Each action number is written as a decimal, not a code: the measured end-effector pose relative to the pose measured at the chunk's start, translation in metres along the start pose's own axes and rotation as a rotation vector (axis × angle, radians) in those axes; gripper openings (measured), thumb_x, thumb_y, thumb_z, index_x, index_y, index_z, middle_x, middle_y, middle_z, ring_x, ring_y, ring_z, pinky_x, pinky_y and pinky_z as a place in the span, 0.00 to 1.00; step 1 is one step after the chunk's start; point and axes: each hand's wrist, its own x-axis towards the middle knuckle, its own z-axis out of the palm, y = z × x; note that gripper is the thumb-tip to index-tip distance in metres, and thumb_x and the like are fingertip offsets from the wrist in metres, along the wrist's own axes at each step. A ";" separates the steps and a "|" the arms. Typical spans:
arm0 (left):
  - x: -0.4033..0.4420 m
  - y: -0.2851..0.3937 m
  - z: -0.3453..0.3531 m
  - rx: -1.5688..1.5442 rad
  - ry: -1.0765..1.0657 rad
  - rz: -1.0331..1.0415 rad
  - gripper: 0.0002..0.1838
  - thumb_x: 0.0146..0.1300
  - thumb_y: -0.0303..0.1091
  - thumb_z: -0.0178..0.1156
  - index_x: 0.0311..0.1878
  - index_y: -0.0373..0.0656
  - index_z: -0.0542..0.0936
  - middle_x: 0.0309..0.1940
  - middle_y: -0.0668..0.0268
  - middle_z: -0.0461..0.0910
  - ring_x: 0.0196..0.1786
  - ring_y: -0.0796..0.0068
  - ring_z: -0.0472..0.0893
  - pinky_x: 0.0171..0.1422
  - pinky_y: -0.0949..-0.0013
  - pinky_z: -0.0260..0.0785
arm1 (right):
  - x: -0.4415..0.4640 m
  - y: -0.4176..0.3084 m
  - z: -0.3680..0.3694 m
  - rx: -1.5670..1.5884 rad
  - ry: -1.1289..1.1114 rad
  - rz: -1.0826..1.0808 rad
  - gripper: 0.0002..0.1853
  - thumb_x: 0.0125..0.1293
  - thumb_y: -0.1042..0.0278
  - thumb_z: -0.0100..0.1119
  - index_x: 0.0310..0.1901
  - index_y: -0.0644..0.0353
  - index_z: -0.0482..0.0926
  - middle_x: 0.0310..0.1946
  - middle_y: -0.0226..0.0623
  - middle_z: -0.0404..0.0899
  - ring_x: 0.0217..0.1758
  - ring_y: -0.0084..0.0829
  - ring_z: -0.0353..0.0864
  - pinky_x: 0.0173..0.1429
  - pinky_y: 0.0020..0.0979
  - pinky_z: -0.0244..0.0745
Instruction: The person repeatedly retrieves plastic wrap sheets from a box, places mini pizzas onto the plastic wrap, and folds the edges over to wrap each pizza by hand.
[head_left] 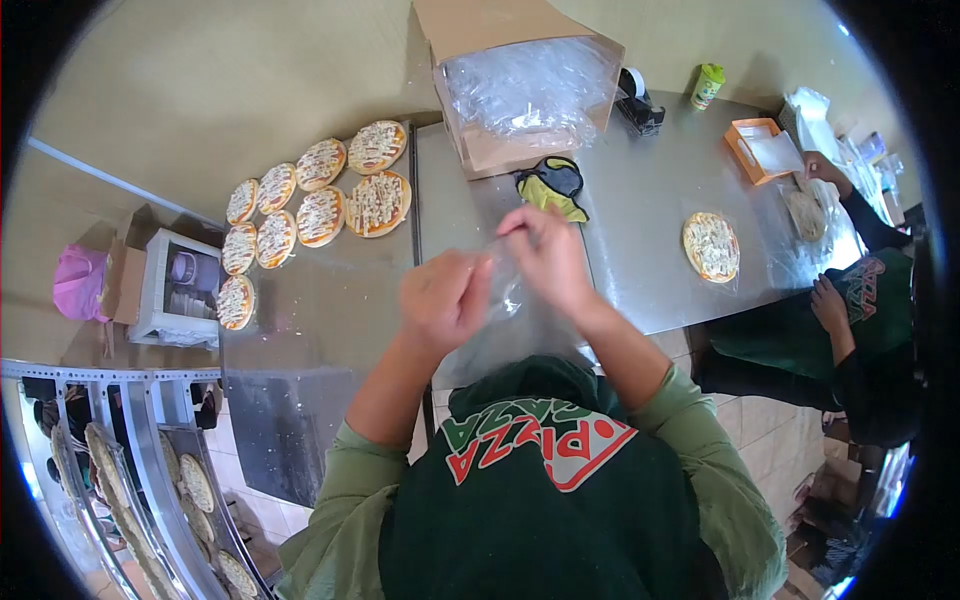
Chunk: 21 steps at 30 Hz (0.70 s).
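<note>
Between my two hands, over the front of the steel table, a clear plastic bag (510,300) hangs down. My left hand (447,300) is closed, with the bag's edge at its fingertips. To the right and slightly higher, my right hand (547,255) pinches the same plastic near its top. The bag is thin and see-through, so its full outline is hard to make out. Just beyond my right hand lies a yellow and black cloth-like item (553,187), next to a cardboard box (485,157) filled with clear plastic bags (530,90).
Several topped pizzas (320,216) lie on the left table (330,300). One bagged pizza (711,246) lies to the right, near an orange box (750,165), a tape dispenser (640,105) and a green cup (708,86). A co-worker (860,290) stands far right; a rack (150,470) stands lower left.
</note>
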 end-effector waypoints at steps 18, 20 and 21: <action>0.002 -0.035 -0.045 -0.085 -0.065 -0.238 0.06 0.59 0.27 0.56 0.39 0.41 0.78 0.30 0.62 0.80 0.26 0.65 0.78 0.29 0.71 0.69 | -0.034 0.071 0.020 0.113 -0.369 0.297 0.25 0.55 0.66 0.60 0.55 0.54 0.69 0.50 0.45 0.74 0.55 0.39 0.73 0.56 0.35 0.67; 0.000 -0.038 -0.047 -0.227 -0.192 -0.345 0.06 0.59 0.28 0.56 0.40 0.41 0.78 0.31 0.61 0.80 0.28 0.64 0.78 0.32 0.72 0.69 | -0.017 0.007 -0.003 0.291 -0.172 0.009 0.26 0.55 0.63 0.61 0.56 0.55 0.68 0.51 0.45 0.73 0.57 0.38 0.71 0.57 0.35 0.66; -0.003 -0.039 -0.042 -0.295 -0.261 -0.335 0.07 0.60 0.28 0.56 0.40 0.40 0.78 0.31 0.61 0.80 0.29 0.64 0.78 0.33 0.72 0.69 | -0.008 -0.023 -0.013 0.382 -0.064 -0.134 0.27 0.55 0.62 0.62 0.56 0.56 0.68 0.52 0.45 0.73 0.57 0.37 0.71 0.57 0.34 0.66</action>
